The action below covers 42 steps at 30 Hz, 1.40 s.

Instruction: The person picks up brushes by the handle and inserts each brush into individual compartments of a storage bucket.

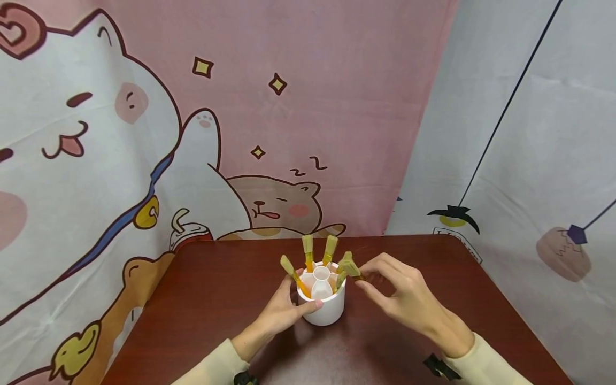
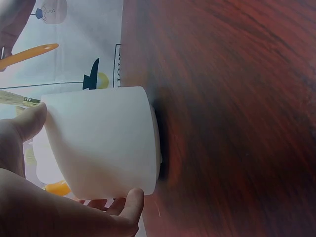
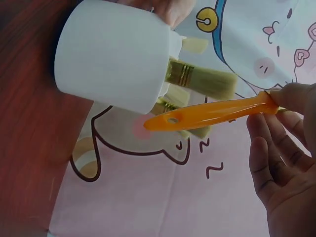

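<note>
A white round holder (image 1: 324,313) with inner compartments stands on the table. My left hand (image 1: 284,313) holds it from the left, with the thumb at the front rim. Several paintbrushes with pale bristles (image 1: 307,244) stand in it, leaning outward. My right hand (image 1: 401,291) is just right of the holder and pinches another paintbrush (image 3: 212,111) between thumb and fingers. In the right wrist view its orange handle points toward the holder's mouth, apart from the hand's lower fingers. The bristle end of this brush is hidden there by the hand.
The dark red-brown wooden table (image 1: 216,299) extends around the holder. A cartoon-printed cloth (image 1: 337,107) hangs behind the table and along its sides.
</note>
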Tool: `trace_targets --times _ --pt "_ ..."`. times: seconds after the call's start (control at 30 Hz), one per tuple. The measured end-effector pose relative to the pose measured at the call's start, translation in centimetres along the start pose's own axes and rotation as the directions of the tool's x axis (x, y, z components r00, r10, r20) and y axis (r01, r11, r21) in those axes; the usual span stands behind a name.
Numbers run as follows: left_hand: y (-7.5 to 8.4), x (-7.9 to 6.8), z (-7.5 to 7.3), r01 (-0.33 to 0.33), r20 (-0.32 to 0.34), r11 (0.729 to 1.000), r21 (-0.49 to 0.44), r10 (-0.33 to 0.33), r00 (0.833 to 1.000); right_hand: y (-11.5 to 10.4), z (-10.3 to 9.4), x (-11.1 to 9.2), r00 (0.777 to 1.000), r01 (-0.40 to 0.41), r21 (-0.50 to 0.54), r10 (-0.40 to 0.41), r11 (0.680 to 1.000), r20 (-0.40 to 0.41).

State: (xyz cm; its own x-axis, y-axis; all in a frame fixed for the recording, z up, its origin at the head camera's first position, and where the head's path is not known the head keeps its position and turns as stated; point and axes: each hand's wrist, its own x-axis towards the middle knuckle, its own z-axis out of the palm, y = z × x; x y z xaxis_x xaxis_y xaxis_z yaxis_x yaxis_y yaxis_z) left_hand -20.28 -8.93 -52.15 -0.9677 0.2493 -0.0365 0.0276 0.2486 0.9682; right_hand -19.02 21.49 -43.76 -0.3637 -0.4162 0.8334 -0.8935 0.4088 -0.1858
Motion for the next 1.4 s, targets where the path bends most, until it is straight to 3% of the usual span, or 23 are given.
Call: trace_targets --times 0.9,1.4 --pt "-0.4 0.1 0.0 -0.009 0.015 1.000 0.001 0.009 1.000 -2.2 3.1 2.5 0.994 0.099 0.133 -0.105 0.986 0.035" --pt "-0.1 0.0 -0.2 -0.023 0.031 1.000 -0.010 0.023 0.999 -2.6 4.7 2.1 0.993 0.073 0.103 -0.082 0.992 0.087"
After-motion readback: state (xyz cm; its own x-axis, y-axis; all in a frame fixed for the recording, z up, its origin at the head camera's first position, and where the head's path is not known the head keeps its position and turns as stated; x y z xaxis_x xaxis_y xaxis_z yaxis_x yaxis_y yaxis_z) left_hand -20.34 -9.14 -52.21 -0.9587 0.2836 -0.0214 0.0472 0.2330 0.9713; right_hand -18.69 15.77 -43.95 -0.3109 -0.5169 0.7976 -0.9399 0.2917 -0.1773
